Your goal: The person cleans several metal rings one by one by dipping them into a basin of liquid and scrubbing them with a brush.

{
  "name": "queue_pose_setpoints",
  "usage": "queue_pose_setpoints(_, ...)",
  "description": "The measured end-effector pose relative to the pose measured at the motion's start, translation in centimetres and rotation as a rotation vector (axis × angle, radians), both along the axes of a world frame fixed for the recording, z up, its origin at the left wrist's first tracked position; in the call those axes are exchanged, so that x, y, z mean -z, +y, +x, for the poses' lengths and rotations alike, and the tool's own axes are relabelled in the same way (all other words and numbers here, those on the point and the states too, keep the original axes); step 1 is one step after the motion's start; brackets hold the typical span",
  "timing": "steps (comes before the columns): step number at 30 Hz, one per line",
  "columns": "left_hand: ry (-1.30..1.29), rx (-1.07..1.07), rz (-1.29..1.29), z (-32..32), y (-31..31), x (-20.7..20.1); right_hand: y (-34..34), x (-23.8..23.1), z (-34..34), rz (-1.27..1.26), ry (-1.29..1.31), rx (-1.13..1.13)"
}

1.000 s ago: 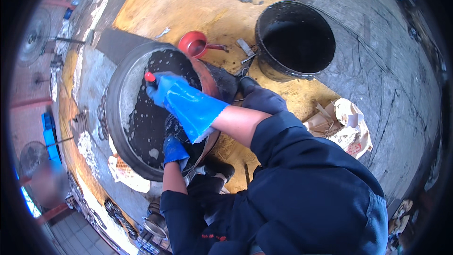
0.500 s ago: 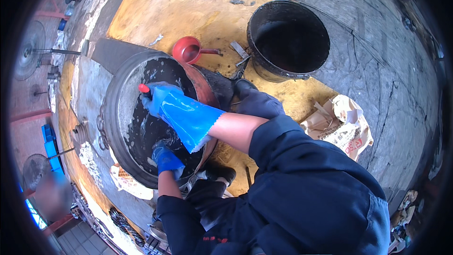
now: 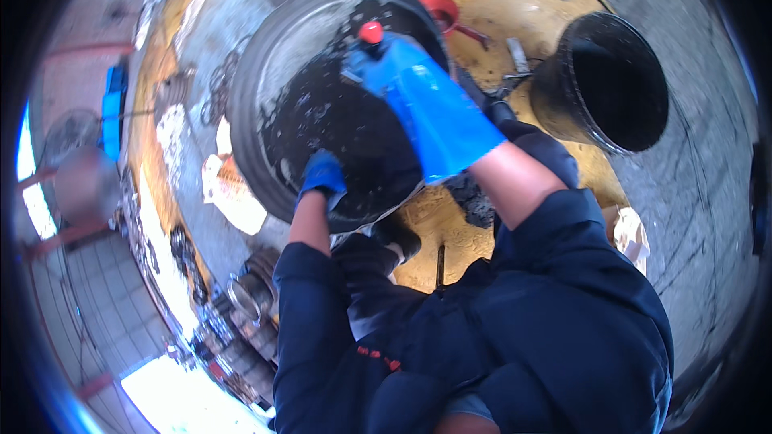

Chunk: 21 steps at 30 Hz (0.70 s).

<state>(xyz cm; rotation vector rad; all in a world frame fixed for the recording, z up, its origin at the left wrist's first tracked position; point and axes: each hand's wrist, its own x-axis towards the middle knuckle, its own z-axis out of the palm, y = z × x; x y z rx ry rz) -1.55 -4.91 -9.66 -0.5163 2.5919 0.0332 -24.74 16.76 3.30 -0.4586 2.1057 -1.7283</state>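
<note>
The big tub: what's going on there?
A person is leaning over the tub, both hands gloved in blue. The right hand grips a red-tipped handle; whatever is at its lower end can't be seen. The left hand is down inside the near part of the tub, its fingertips seemingly in the dark contents. A red dipper and a black bucket are off to the tub's right, untouched.
</note>
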Motion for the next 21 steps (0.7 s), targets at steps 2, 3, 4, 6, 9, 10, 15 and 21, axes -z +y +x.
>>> queue_pose_setpoints(2, -0.086, -0.082, -0.024, -2.1, 1.9, -1.1, 0.2, 1.1, -0.8, -0.031, -0.084, -0.05)
queue_pose_setpoints(3, -0.175, -0.149, -0.04, -2.0, 2.4, -1.6, 0.7, 0.0, -0.4, 0.082, -0.061, -0.077)
queue_pose_setpoints(4, -0.174, -0.16, -0.037, -1.3, 2.3, -1.6, 0.5, -0.4, -0.2, 0.068, -0.071, -0.094)
queue_pose_setpoints(6, 0.002, 0.195, -0.125, 0.0, 2.1, -1.6, 0.4, -0.9, 0.6, 0.066, -0.077, -0.108)
queue_pose_setpoints(9, -0.119, -0.077, -0.069, -3.4, 2.7, -1.7, 0.3, 1.3, -0.3, 0.029, -0.006, -0.025)
queue_pose_setpoints(10, -0.114, -0.072, -0.072, -3.8, 2.4, -1.3, 0.0, 1.9, -0.3, 0.035, -0.006, -0.027)
queue_pose_setpoints(15, -0.009, -0.219, -0.057, -2.4, 0.4, -1.1, -0.1, -0.4, 0.7, -0.013, -0.036, -0.086)
queue_pose_setpoints(21, -0.14, 0.329, -0.417, -2.6, 3.3, 1.6, 1.1, 1.4, -0.2, 0.007, -0.004, 0.029)
